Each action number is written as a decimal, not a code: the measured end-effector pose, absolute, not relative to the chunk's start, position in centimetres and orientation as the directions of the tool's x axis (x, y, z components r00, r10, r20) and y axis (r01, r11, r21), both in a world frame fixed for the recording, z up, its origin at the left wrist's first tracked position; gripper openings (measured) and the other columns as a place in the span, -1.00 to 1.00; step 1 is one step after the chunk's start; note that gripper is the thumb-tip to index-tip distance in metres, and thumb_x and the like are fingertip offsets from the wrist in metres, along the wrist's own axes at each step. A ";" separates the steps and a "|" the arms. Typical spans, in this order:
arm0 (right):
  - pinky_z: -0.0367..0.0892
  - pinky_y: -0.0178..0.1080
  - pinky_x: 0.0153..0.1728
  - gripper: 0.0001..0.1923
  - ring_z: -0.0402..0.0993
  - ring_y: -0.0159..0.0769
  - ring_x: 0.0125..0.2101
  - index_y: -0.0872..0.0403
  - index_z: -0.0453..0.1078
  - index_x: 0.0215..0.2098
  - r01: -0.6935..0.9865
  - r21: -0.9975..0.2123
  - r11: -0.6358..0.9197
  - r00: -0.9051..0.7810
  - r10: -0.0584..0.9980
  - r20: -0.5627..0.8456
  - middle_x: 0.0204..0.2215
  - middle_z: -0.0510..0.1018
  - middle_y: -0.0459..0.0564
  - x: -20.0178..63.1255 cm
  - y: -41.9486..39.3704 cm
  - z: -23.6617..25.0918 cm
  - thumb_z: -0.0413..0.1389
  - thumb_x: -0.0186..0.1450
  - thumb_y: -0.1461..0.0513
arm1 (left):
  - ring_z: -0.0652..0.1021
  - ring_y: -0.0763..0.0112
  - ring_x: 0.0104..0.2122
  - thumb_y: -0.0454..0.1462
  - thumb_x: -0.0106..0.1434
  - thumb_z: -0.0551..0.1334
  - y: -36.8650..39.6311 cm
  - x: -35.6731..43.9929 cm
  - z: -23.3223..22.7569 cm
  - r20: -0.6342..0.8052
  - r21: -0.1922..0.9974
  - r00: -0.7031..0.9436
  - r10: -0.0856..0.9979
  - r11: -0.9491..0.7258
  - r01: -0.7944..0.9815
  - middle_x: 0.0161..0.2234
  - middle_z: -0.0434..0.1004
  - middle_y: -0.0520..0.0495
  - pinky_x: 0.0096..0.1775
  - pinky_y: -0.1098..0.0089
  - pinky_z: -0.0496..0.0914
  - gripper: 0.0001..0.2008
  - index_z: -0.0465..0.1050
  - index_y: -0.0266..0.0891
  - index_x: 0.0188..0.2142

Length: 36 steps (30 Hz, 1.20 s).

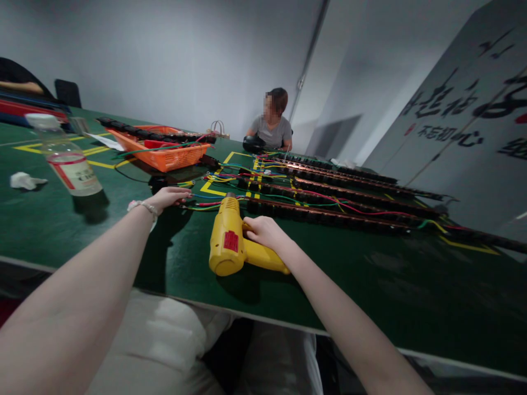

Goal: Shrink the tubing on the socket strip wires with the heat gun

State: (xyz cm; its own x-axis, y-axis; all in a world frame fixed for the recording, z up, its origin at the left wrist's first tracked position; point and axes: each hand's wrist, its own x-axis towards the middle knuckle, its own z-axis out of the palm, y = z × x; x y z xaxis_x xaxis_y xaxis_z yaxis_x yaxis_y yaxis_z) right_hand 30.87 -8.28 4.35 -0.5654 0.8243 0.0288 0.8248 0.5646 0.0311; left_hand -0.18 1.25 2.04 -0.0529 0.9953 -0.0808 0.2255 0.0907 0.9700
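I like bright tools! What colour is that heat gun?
Yellow, with a red label; the heat gun shows in the head view.

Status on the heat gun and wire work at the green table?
Done: several long black strips lie in rows on the green table, coloured wires running from them. In hand: the right hand grips the yellow heat gun, lying on its side; the left hand rests on the wire ends. Left: more strips sit in the orange basket; which joints are finished can't be told.

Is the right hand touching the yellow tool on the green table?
Touching. The head view shows the right hand resting on the handle of the yellow tool, fingers wrapped over it with no gap.
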 end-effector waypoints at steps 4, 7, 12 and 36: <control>0.21 -0.25 -0.27 -0.78 0.53 -0.16 -0.21 0.11 0.39 -0.09 0.779 0.082 0.622 -0.624 0.781 0.005 -0.22 0.61 0.12 27.5 -7.7 4.2 0.02 0.36 0.19 | 0.50 0.43 -0.35 -0.14 -0.23 0.48 1.3 -0.9 1.7 -0.093 0.988 -0.031 0.995 0.096 0.122 -0.25 0.63 -0.12 -0.36 0.47 0.36 -0.55 0.59 -0.27 -0.30; 0.24 -0.23 -0.25 -0.77 0.54 -0.14 -0.19 0.12 0.39 -0.08 0.743 0.104 0.661 -0.667 0.745 0.033 -0.21 0.62 0.14 25.0 -7.2 4.0 0.02 0.35 0.19 | 0.53 0.40 -0.30 -0.14 -0.21 0.48 1.2 -1.2 1.5 -0.100 0.990 -0.004 0.995 0.100 0.101 -0.19 0.62 -0.13 -0.33 0.48 0.39 -0.58 0.60 -0.25 -0.31; 0.27 -0.23 -0.27 -0.72 0.55 -0.13 -0.20 0.11 0.37 -0.01 0.715 0.101 0.692 -0.698 0.715 0.044 -0.19 0.62 0.15 22.6 -6.7 4.1 0.03 0.36 0.17 | 0.54 0.38 -0.28 -0.21 -0.19 0.48 0.9 -0.6 1.8 -0.118 0.990 -0.030 0.993 0.120 0.079 -0.22 0.62 -0.13 -0.25 0.45 0.42 -0.62 0.59 -0.28 -0.32; 0.06 -0.25 -0.16 -0.83 0.46 -0.28 -0.30 0.12 0.41 -0.19 0.766 0.021 0.643 -0.643 0.764 0.047 -0.31 0.60 0.03 28.6 -6.1 3.4 0.05 0.36 0.20 | 0.56 0.10 -0.17 -0.20 0.17 0.19 2.2 0.0 0.8 0.313 0.544 0.036 0.949 -0.210 0.812 -0.21 0.60 -0.17 -0.11 0.26 0.39 -0.76 0.56 -0.21 -0.23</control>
